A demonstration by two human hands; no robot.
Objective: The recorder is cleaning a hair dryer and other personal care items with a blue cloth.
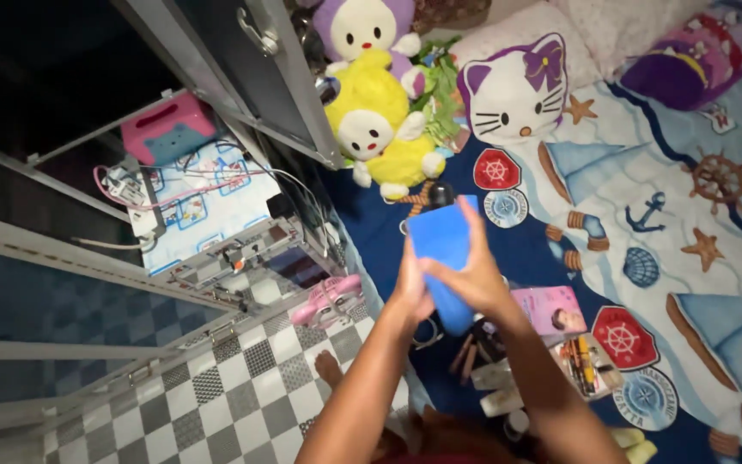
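Nautical bedsheet (646,172) below, both hands gripping blue bottle (440,245), left hand (410,292), right hand (474,279)

Tight at the near edge, open to the right

Crowded just below the hands (453,279) by small cosmetics (495,374), a pink box (551,309) and a pencil tray (590,361). Walled on the left by the metal cabinet (251,249) with its open door (255,77). Blocked ahead by plush toys (375,120). Open across the nautical bedsheet (689,275) to the right.
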